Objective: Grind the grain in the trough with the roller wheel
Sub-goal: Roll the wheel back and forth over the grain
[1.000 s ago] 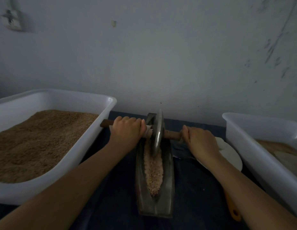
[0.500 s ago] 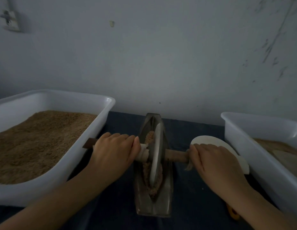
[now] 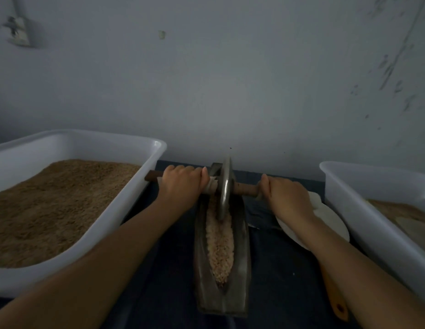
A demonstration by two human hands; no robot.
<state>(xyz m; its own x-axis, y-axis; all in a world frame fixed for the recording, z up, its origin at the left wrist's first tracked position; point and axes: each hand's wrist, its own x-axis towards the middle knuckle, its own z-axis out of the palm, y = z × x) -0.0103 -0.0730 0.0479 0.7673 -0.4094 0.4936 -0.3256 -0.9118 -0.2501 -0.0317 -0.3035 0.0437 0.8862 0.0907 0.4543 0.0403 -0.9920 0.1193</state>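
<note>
Grain (image 3: 219, 243) lies in a pale strip along the bottom of the trough (image 3: 242, 252), which sits lengthwise btwn my arms on the dark cloth (image 3: 168, 269) so I can push straight away from me. Roller wheel (image 3: 225, 188) stands upright on edge at the far end, rim down in the groove, w/ its wooden axle (image 3: 245, 189) running crosswise. My left hand (image 3: 181, 186) is curled round the axle just beside the wheel; right hand (image 3: 286, 195) wraps the other end, a bit further out. One hand each side keeps the disc from tipping, I'd say. White tub (image 3: 145, 184) of brown grain on my left, another tub (image 3: 344, 193) on my right, both near for refills, prob.
</note>
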